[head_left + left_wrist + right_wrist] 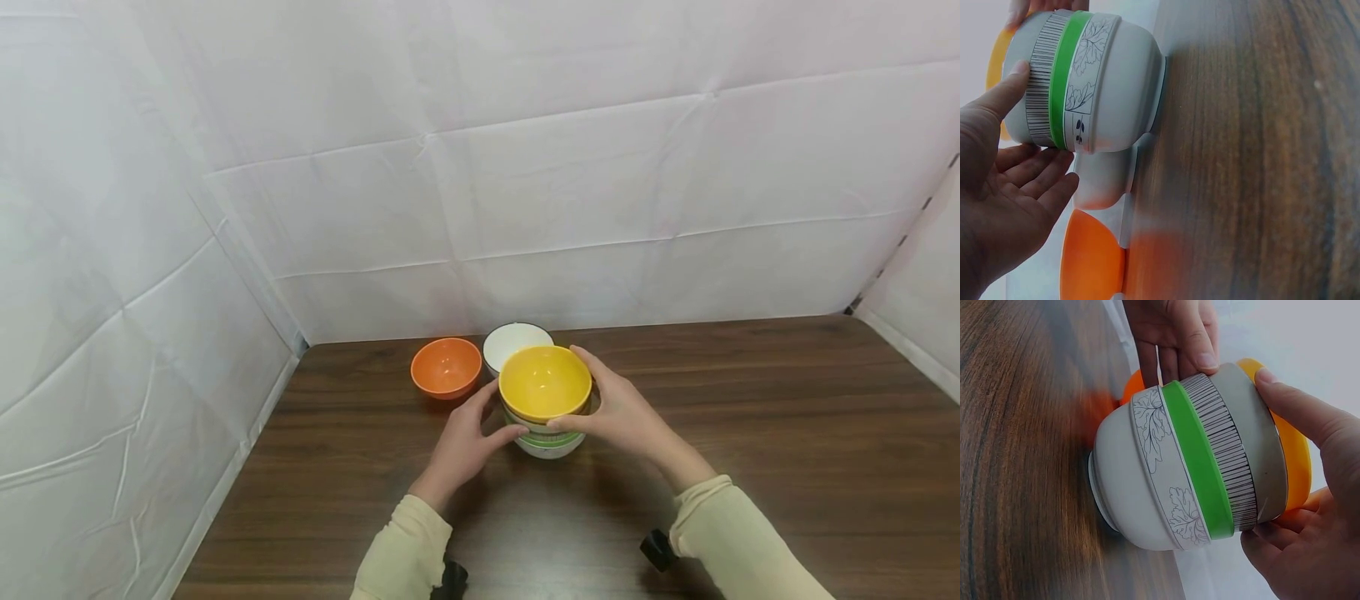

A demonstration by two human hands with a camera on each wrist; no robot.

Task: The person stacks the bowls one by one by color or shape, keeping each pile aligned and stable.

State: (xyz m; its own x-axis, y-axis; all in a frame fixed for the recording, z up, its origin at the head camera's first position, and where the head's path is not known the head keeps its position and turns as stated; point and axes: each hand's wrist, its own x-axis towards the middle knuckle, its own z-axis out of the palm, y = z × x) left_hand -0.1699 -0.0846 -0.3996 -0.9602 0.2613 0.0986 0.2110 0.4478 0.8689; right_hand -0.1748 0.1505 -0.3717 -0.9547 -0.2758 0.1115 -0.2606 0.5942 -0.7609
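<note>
Basically gripping the bowl stack [1196, 459] two-handed, with right hand [626, 412] up on the yellow bowl [545, 383] and left hand [461, 442] slightly lower, around the striped band [1222, 453]. Got it upright smack between both, about equally near either. Just behind, white bowl [516, 340]; off left, orange bowl [446, 368].

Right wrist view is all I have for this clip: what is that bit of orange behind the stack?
Observer: An orange bowl, standing upright on the wood-grain table.
Operator: Is anything beside it?
Observer: Yes, the head view shows a dark-rimmed white bowl, partly hidden by the stack of bowls.
Operator: And is there anything inside the yellow bowl on top?
Observer: No, the head view looks into it and it is empty.
</note>
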